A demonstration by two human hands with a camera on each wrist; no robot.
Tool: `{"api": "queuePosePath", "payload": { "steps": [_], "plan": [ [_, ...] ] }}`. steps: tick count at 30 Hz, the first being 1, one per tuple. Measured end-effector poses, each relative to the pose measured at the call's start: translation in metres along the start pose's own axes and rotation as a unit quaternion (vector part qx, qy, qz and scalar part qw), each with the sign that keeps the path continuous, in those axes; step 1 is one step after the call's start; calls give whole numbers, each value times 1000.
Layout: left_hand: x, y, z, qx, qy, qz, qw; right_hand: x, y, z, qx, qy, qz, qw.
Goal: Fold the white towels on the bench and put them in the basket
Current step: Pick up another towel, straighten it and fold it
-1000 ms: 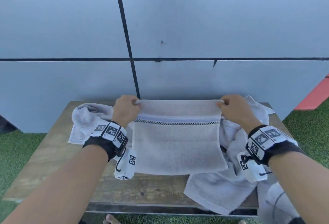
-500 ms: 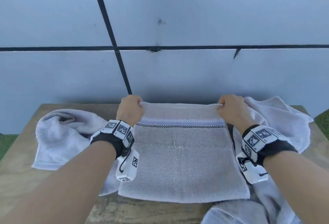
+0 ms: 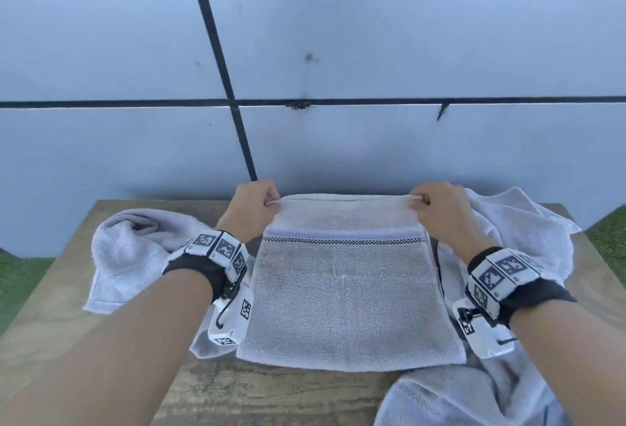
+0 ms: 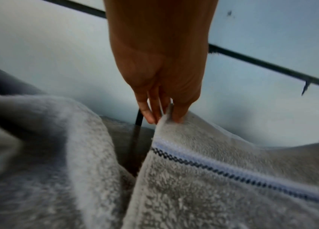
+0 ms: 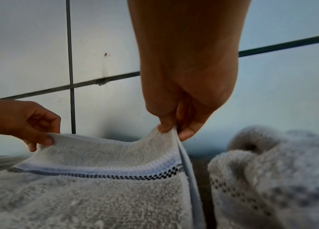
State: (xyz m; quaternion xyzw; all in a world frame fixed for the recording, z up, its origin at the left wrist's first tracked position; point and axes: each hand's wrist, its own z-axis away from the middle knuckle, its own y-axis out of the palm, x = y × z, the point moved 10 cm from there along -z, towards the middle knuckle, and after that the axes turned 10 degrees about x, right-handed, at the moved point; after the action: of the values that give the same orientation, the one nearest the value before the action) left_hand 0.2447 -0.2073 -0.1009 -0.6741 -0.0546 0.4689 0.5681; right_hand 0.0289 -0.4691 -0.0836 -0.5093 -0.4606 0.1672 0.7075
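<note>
A white towel point(image 3: 342, 300) with a black checked band lies doubled on the wooden bench point(image 3: 271, 395), its near edge flat on the wood. My left hand point(image 3: 267, 200) pinches its far left corner point(image 4: 164, 119) and my right hand point(image 3: 421, 200) pinches its far right corner point(image 5: 171, 131). Both corners sit just above the bench. A crumpled white towel point(image 3: 128, 256) lies to the left. Another white towel point(image 3: 515, 232) is heaped on the right and spills over the near right edge. No basket shows in any view.
A pale tiled wall point(image 3: 338, 52) with dark joints rises straight behind the bench. Green turf point(image 3: 20, 276) lies on both sides of the bench. Bare wood shows at the bench's near middle and far left.
Both hands have carried the held towel forward and down, so it now lies spread on the bench. The head view has moved closer to the bench and wall.
</note>
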Motion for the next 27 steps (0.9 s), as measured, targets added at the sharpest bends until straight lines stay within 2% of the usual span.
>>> {"api": "queuePosePath", "payload": {
  "steps": [5,9,19,24,27],
  "plan": [
    [-17,-42,47,-34,34,79,996,10,-50,46,-84,-36,-105,990],
    [-35,-75,90,-46,54,98,993,18,-79,87,-103,-50,-175,978],
    [-89,-129,181,-88,116,79,986,49,-122,166,-123,-79,-95,985],
    [-92,-134,210,-87,115,93,985,55,-129,189,-108,-90,-110,984],
    [-86,-123,220,-69,112,101,986,43,-118,190,-85,-63,-121,987]
  ]
}}
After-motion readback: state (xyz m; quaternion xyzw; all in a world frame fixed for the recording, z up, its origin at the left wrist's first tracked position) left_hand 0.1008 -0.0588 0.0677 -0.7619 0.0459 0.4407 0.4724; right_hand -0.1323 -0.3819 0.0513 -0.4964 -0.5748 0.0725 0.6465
